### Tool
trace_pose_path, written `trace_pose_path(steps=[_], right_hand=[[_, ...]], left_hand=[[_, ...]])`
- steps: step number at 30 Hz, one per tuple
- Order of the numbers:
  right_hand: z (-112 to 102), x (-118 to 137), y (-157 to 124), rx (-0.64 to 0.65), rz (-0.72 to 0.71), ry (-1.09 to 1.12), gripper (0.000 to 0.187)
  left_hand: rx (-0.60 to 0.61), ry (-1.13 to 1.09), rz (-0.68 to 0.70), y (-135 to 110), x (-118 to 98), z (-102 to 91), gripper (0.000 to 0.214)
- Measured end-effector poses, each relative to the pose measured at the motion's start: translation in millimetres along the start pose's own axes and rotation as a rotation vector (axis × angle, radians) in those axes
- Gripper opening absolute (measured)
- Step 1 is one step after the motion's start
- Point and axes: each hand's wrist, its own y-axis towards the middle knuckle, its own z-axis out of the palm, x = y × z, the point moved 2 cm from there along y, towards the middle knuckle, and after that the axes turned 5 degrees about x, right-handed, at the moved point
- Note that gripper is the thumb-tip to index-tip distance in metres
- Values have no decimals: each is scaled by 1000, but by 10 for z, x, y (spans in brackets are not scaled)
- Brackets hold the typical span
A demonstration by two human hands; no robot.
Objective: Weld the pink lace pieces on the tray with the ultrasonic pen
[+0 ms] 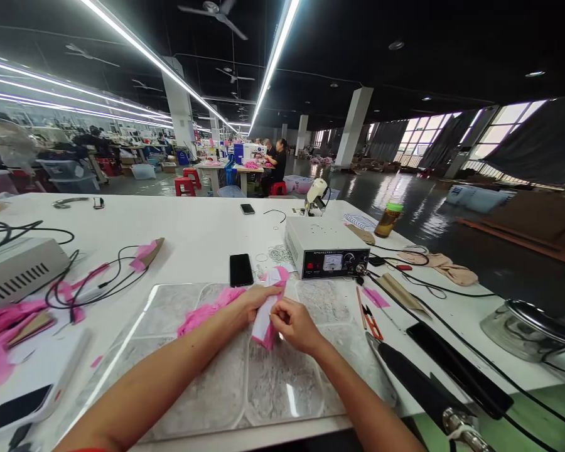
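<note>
A folded strip of pink and white fabric (262,321) is held up over a marbled, glossy board (202,383). My left hand (257,299) is closed around its upper part, the thumb lying across the white side. At the strip's right edge, my right hand (292,322) is closed in a pinch; whether it grips the fabric or something small there I cannot make out. Beside my left wrist, a crumpled heap of pink fabric (202,315) lies on the board, partly hidden by the forearm.
Behind the board are a black phone (241,270) and a control box (332,251) with a dial. Orange-handled scissors (373,323), a black-handled tool (414,373) and cables lie right. Pink scraps (23,320) and another box (23,267) stand left. A jar (388,220) stands farther back.
</note>
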Motion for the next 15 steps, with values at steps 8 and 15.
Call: trace_pose_path(steps=[8,15], right_hand=[[147,272,17,164,-165,-53,10],[145,411,57,201,-221,-191,13]], left_hand=[[-259,-374,141,-81,-276,-438,19],[-294,-614,271,-111,-537,-669,16]])
